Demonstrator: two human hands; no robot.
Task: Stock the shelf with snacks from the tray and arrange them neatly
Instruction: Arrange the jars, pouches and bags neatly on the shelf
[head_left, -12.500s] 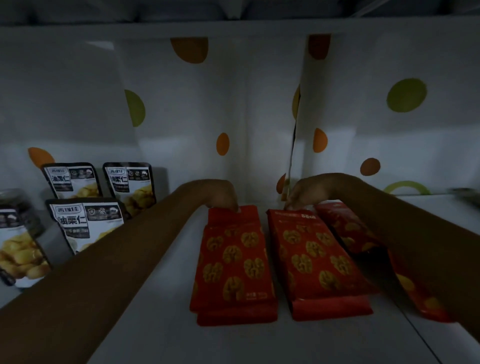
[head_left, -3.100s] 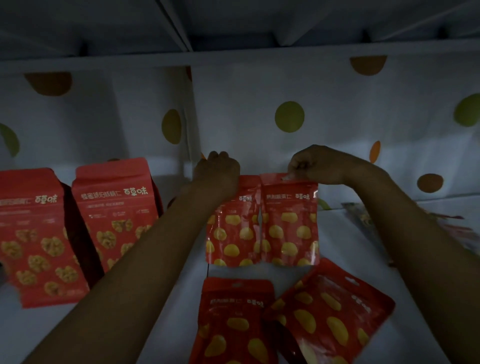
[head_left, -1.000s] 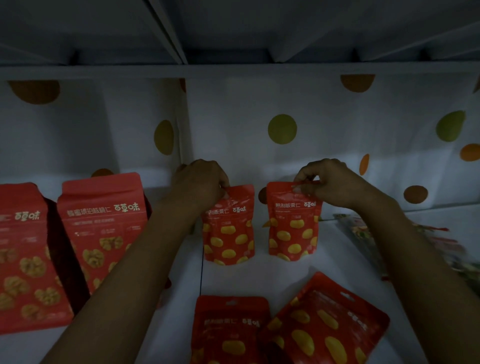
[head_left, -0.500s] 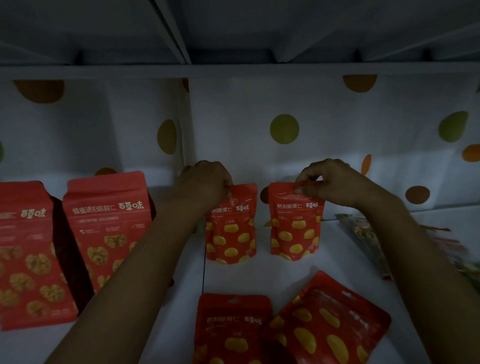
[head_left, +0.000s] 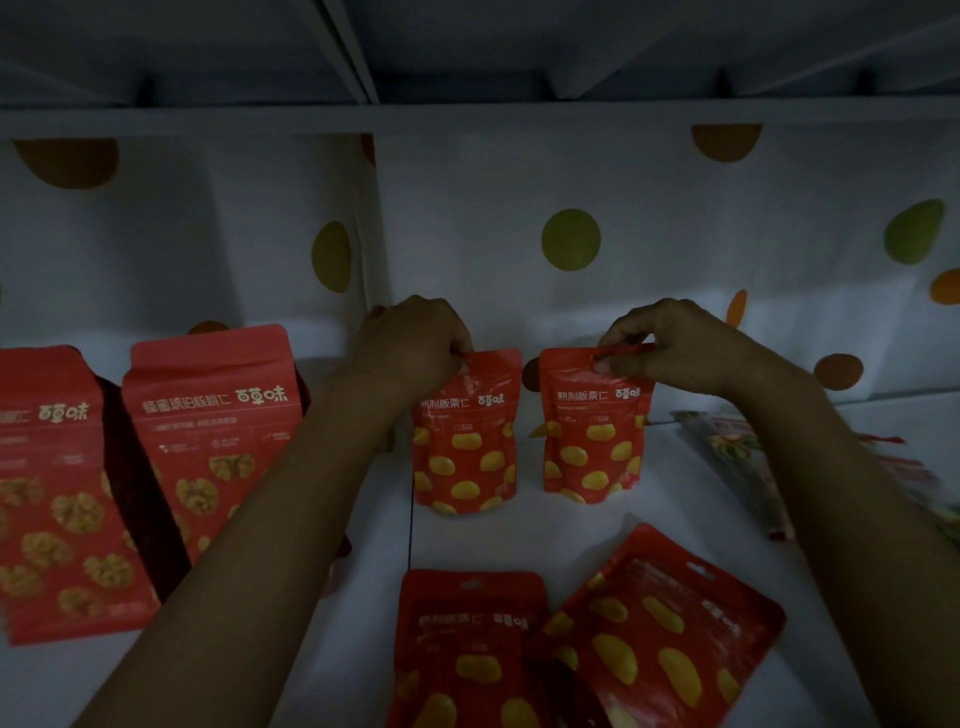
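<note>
Two small red chestnut pouches stand upright side by side at the back of the white shelf (head_left: 571, 535). My left hand (head_left: 410, 345) grips the top edge of the left pouch (head_left: 465, 441). The top of the right pouch (head_left: 592, 436) is pinched by my right hand (head_left: 670, 345). A narrow gap separates the two pouches. In front of them, two more red chestnut pouches lie flat: one straight (head_left: 467, 654), one tilted to the right (head_left: 665, 639) and overlapping it.
Two large red walnut bags (head_left: 208, 441) (head_left: 57, 499) stand at the left. A flat multicoloured packet (head_left: 737, 467) lies at the right. A spotted white backing (head_left: 571, 239) closes the rear, and a shelf board runs overhead.
The two upright pouches, touching 3 s ago, now stand apart with a gap. Over the last second both hands stay on the pouch tops with barely any movement.
</note>
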